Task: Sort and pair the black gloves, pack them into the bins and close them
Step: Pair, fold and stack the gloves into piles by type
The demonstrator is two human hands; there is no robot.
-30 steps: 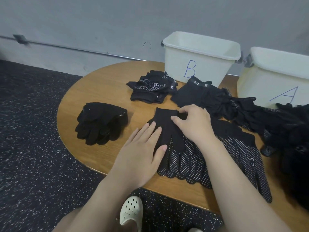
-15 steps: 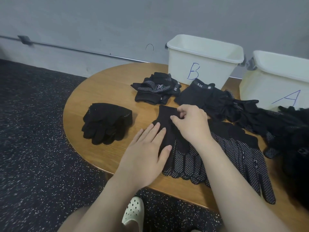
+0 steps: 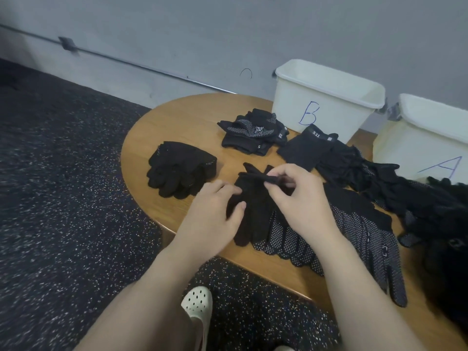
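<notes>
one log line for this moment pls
step: pairing | right hand: pinches cuff of plain black glove | left hand: rests on that glove | bins B, A: open

Plain black glove under my fingertips. Black gloves with white dots below my right palm. Beyond my fingers: white bin with blue B, cream bin with blue A. Tan wood table; dark speckled floor.
</notes>
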